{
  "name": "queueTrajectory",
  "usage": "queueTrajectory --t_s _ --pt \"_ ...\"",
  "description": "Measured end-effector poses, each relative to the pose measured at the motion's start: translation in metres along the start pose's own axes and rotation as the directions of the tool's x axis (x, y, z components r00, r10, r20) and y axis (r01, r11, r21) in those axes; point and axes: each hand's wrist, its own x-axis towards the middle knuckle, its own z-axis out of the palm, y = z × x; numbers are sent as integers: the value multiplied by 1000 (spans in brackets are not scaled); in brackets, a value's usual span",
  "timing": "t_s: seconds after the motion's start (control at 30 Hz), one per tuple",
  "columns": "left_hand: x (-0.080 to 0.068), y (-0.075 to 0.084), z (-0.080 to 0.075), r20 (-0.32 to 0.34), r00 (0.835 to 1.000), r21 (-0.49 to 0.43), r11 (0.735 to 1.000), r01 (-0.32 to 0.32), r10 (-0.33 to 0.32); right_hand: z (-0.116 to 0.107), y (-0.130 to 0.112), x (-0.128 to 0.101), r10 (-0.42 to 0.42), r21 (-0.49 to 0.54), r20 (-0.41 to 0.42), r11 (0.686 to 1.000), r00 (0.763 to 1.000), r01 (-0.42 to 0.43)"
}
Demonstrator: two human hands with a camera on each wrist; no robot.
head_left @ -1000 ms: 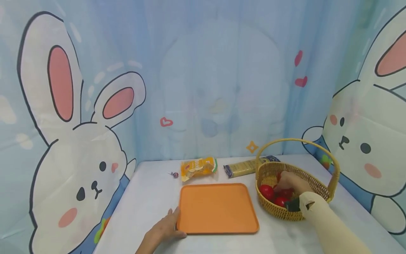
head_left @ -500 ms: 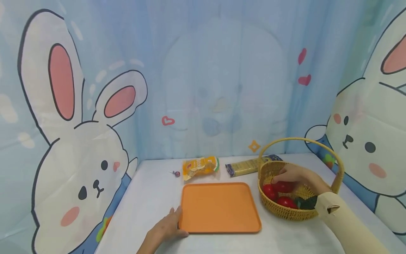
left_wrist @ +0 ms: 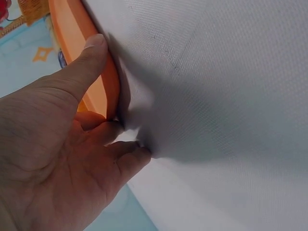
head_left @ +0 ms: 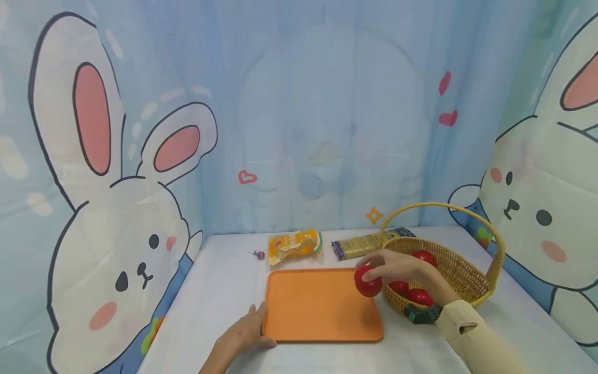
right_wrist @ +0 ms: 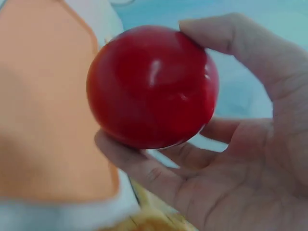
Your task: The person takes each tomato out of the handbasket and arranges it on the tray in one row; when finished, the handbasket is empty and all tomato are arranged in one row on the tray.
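A glossy red ball-shaped fruit [head_left: 367,284], likely a tomato, sits in the person's right hand [head_left: 397,267], its fingers [right_wrist: 144,166] curled beneath it and the thumb pressed over its top, so it is held off the surface just above the right edge of the orange tray [head_left: 308,306]. Just behind the knuckles of that hand stands a woven wicker basket [head_left: 460,275] with a tall arched handle, and more red fruits [head_left: 418,297] lie inside it, close beside the wrist. On the far side of the tray from those fingers, the left hand [head_left: 243,335] rests on the white table [head_left: 219,291] against the tray's near left corner; in the left wrist view the thumb [left_wrist: 86,62] lies straight along the tray's rim while the other fingers, loosely bent, touch the tablecloth below the edge. Farther from both hands, past the tray's back edge, lie a yellow snack packet [head_left: 294,245], a small lollipop [head_left: 258,255] to its left and a long yellow packet [head_left: 362,245] to its right, just beside the basket. A pale blue curtain [head_left: 299,114] printed with cartoon rabbits hangs behind the table.
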Motion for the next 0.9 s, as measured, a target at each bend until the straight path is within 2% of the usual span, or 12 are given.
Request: queueTrajectory --t_s 0.17,0.4,0.6,0.77,0.83,0.9 --pt "2 -1 3 -7 1000 -18 1000 -10 10 26 -1 21 -126 69 87 990 988 121" --pt "3 2 1 -22 1000 -6 1000 -17 17 59 -5 45 -226 168 100 964 969 207" --pt "3 1 1 -28 1000 1 1000 -12 12 95 -7 68 -222 140 -23 965 975 223" --pt "2 -2 1 -36 999 17 1000 -11 11 130 -9 90 -180 123 -101 974 978 192" --pt "2 -3 1 -39 999 16 1000 -6 6 145 -10 98 -173 88 -138 979 975 186" --pt "2 -5 2 -39 999 11 1000 4 -4 159 -11 106 -191 11 -181 980 965 197"
